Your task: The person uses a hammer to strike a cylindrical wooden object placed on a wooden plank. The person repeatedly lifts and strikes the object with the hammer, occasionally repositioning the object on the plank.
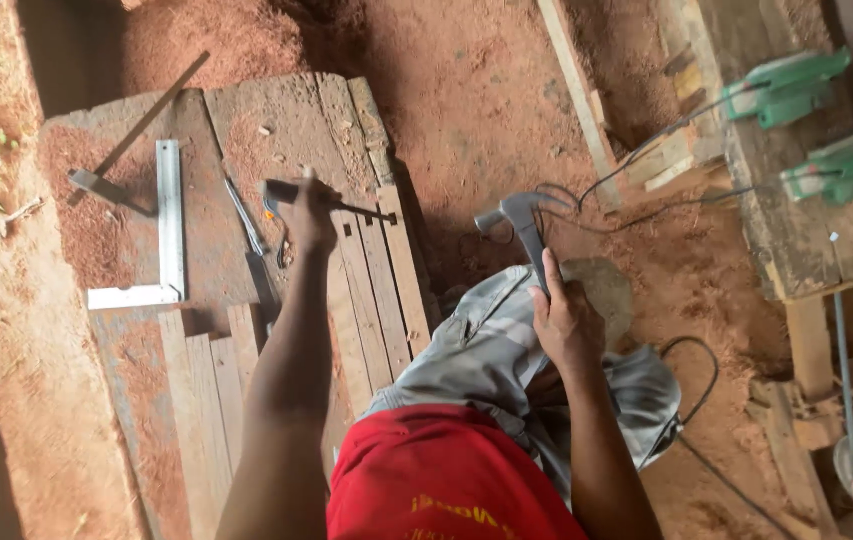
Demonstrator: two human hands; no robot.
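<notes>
The left hand (308,215) is closed around the dark handle of a chisel (331,200), fingers wrapped tight, with the thin blade running right so that its tip rests on the narrow wooden slats (376,290) laid side by side on the worn plank workbench (246,130). The right hand (566,320) grips the handle of a claw hammer (521,225), fingers curled fully round it; the steel head is raised in the air to the right of the bench, well apart from the chisel, above red earth (466,90).

On the bench left of the chisel lies a metal try square (168,230), its long arm pointing far and its short arm turned left. A second square with a dark blade (121,160) lies beyond it, at the far left. Just beside the left hand, a slim metal tool (244,220) lies on the boards. More short slats (211,390) sit at the near edge.

To the right, black cables (646,165) trail over the ground toward a rough timber stand carrying two green power tools (816,120). The person's knee in grey trousers (496,340) and red shirt (446,480) fill the near foreground.
</notes>
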